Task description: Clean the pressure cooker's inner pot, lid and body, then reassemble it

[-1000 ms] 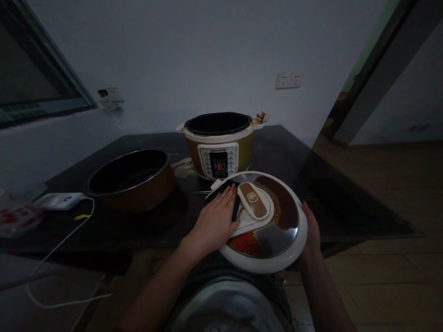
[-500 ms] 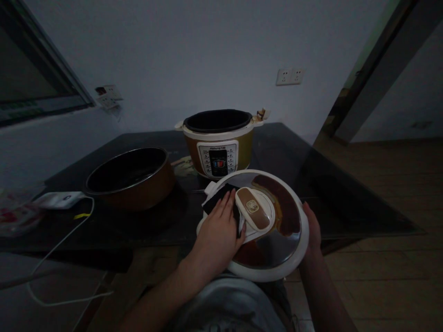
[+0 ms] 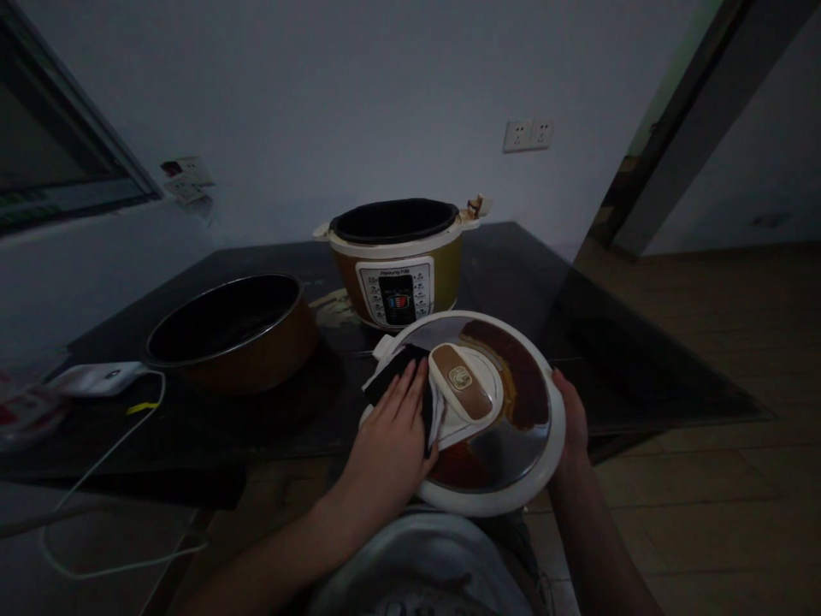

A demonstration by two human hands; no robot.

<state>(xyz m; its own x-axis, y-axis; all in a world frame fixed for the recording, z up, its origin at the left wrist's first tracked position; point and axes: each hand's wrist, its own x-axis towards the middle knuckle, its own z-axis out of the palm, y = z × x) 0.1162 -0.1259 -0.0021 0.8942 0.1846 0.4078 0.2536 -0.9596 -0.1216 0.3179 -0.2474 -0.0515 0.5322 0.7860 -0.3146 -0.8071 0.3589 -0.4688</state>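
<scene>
The round pressure cooker lid [image 3: 526, 462] has a white rim, a shiny top and a brown oval handle [image 3: 460, 381]. It is tilted towards me at the table's front edge. My right hand [image 3: 570, 421] grips its right rim, with most fingers hidden underneath. My left hand [image 3: 392, 435] presses a black-and-white cloth [image 3: 388, 370] onto the lid, just left of the handle. Behind the lid stands the electric pressure cooker [image 3: 442, 287], uncovered, with its dark inner pot showing and a control panel [image 3: 396, 293] facing me.
A wide brown pot [image 3: 273, 352] with a dark inside stands on the dark table [image 3: 526, 282], left of the cooker. Further left are a white power strip [image 3: 103, 376] with a trailing cable and a plastic bag [image 3: 29, 415]. Wall sockets [image 3: 528, 135] are behind the table.
My left hand and the cloth have slid a little left and down across the lid, away from the handle. The whole view has shifted slightly. My right hand keeps its grip.
</scene>
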